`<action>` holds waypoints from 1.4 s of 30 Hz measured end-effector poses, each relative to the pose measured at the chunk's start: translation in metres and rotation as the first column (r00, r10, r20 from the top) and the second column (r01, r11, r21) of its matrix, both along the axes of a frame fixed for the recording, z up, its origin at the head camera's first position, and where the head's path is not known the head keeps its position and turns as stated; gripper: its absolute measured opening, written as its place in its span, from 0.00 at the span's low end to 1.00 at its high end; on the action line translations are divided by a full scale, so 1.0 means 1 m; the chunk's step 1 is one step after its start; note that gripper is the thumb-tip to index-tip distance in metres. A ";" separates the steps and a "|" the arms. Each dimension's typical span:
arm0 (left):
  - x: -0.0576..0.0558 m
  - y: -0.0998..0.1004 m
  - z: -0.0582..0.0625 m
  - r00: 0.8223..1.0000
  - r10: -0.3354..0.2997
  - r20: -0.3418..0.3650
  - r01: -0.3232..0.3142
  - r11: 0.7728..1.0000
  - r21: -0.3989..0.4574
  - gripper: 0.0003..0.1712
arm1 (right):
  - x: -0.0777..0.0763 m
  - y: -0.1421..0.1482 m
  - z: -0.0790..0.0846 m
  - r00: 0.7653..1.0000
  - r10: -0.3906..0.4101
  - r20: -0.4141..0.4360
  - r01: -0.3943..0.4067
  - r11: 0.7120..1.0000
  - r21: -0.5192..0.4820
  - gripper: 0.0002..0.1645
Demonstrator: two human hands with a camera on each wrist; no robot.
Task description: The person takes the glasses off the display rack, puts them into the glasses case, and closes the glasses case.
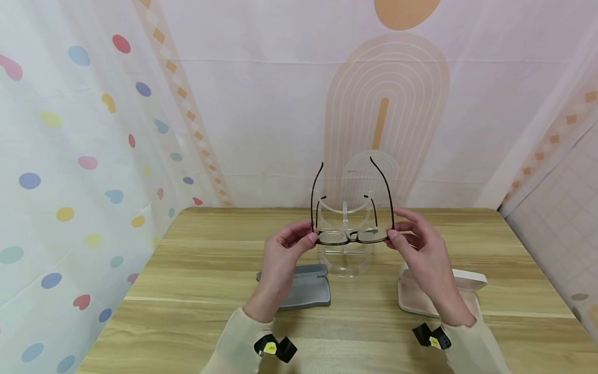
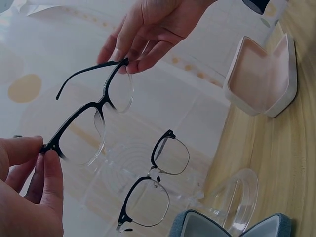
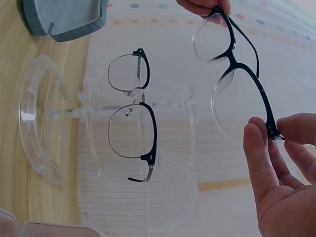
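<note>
A pair of eyeglasses [image 2: 102,100] with dark upper rims and clear lower rims is held up by its two ends. My left hand [image 1: 285,254] pinches the left hinge corner between thumb and fingers. At the opposite corner, my right hand [image 1: 422,254] pinches the frame the same way. Both temples are unfolded and point away toward the backdrop. Behind and lower, a second pair of eyeglasses [image 3: 153,128], with dark brows and thin metal lower rims, sits on a clear acrylic display stand [image 3: 27,116].
An open grey glasses case [image 1: 306,295] lies on the wooden table [image 1: 187,291], partly behind the left wrist. To the right is an open case [image 1: 413,300], white outside and pinkish inside, partly covered by the right forearm. A patterned curtain [image 1: 261,114] hangs behind the table.
</note>
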State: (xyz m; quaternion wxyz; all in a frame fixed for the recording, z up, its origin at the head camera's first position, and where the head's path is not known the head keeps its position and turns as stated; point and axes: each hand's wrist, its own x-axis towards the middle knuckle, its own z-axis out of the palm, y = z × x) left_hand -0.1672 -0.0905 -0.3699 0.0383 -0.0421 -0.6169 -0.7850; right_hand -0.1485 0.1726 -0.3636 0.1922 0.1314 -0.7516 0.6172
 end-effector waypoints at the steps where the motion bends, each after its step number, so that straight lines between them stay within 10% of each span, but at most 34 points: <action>1: 0.000 0.000 -0.001 1.000 0.004 -0.002 -0.004 1.000 -0.002 0.17 | 0.001 0.000 -0.001 1.000 -0.001 0.003 0.001 1.000 0.001 0.25; 42: 0.013 0.000 -0.019 0.999 0.023 -0.026 -0.023 1.000 0.000 0.13 | 0.021 0.000 -0.022 0.996 0.030 -0.079 -0.016 0.985 0.171 0.15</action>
